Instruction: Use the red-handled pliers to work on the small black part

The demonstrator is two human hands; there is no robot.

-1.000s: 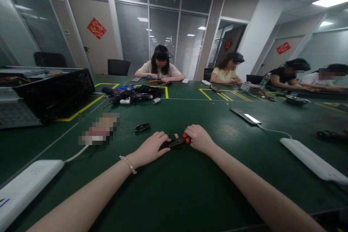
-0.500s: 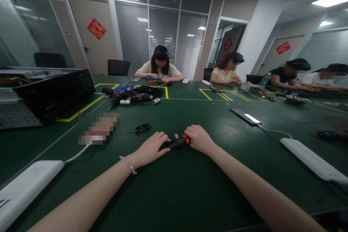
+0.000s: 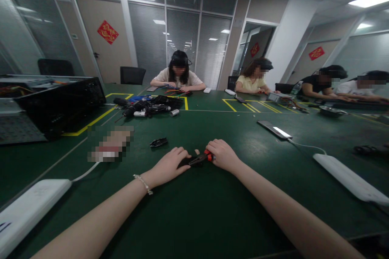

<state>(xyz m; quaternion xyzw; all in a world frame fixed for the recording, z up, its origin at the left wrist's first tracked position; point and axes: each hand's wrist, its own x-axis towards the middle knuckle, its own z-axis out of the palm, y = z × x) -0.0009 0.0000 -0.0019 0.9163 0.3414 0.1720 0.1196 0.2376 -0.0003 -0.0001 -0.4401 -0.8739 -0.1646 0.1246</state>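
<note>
My right hand (image 3: 223, 156) is closed around the red handles of a pair of needle-nose pliers (image 3: 199, 159), whose dark jaws point left. My left hand (image 3: 172, 164) pinches a small black part (image 3: 184, 162) low over the green table (image 3: 194, 206), with its thumb and fingers around the part. The plier tips meet this part beside my left thumb; exactly what they grip is too small to tell. Just beyond the jaws lies a small pale piece (image 3: 197, 151). A black plastic piece (image 3: 158, 142) rests farther off, to the left of the pliers.
A black computer case (image 3: 60, 107) stands at the left. Beyond my hands sits a heap of black tools and cables (image 3: 148, 105). White power banks (image 3: 349, 178) with cabled phones (image 3: 275, 129) flank me on both sides. Several people sit along the far side.
Almost nothing differs. Both my hands and the pliers stay in the same place.
</note>
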